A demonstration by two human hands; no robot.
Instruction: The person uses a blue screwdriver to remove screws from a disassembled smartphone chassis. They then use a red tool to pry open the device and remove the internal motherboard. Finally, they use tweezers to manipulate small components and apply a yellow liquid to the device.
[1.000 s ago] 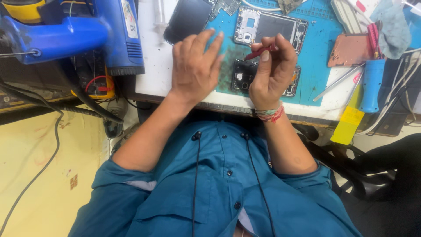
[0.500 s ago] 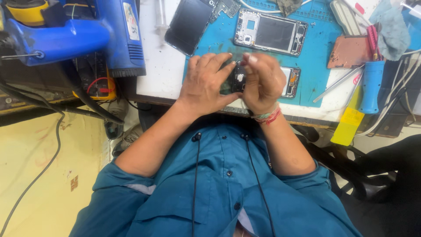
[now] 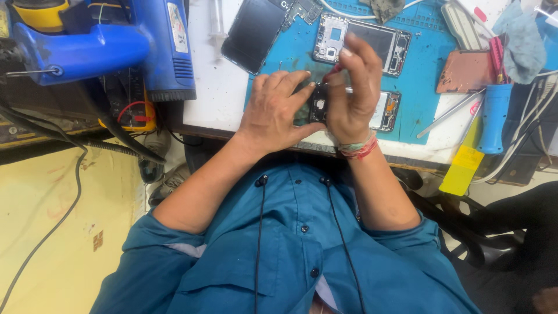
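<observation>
At the mat's near edge: both hands meet over an opened phone body, close to the person's chest.
Right hand [image 3: 351, 99]: fingers curled shut around a thin red-tipped tool [image 3: 332, 72]; only the red end shows above the knuckles, the rest is hidden in the fist. The heel of the hand lies over the middle of the phone body.
Left hand [image 3: 273, 110]: palm down, fingers spread and bent; fingertips and thumb press on the dark end of the phone body. Whether the thumb pinches the edge or only rests on it cannot be told.
Phone body [image 3: 388, 109]: lying flat on the blue mat near the table's front edge, back cover off; one end with a round camera part shows between the two hands, the other end sticks out past the right wrist.
Blue mat [image 3: 427, 55]: spread on the white table [image 3: 212, 99], carrying the phone parts.
Second phone frame [image 3: 372, 38]: flat on the mat, just beyond the right hand, apart from it.
Dark screen panel [image 3: 253, 32]: tilted, half on the mat's left edge, beyond the left hand.
Reddish back cover [image 3: 468, 71]: on the mat to the right, well apart from the hands.
Blue-handled tool [image 3: 493, 116]: at the table's right side, beside a yellow tag [image 3: 462, 168].
Blue heat gun [image 3: 116, 40]: far left, beyond the table's edge.
Wrist: red threads [image 3: 356, 148] around the right wrist.
</observation>
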